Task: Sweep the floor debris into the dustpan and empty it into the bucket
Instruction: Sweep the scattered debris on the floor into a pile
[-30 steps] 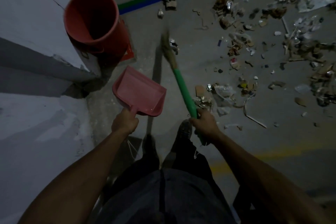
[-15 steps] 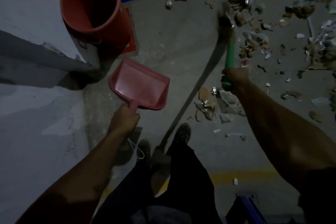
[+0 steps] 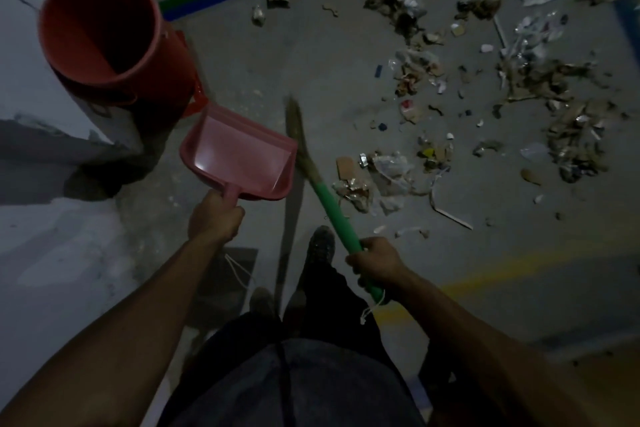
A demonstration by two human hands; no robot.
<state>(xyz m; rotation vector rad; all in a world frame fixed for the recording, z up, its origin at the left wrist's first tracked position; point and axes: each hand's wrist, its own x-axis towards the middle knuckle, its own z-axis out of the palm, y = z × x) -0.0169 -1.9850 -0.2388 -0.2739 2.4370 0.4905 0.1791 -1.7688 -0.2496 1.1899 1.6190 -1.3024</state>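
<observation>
My left hand (image 3: 216,217) is gripping the handle of the pink plastic dustpan (image 3: 239,158); my right hand (image 3: 375,262) is clamping the green broom (image 3: 323,191) handle. Its straw bristles are blurring just beside the pan's right wall. The red bucket (image 3: 104,31) is standing by the wall, its depth too dark to read. Paper and cardboard debris (image 3: 377,177) is lying scattered right, bare concrete between.
</observation>
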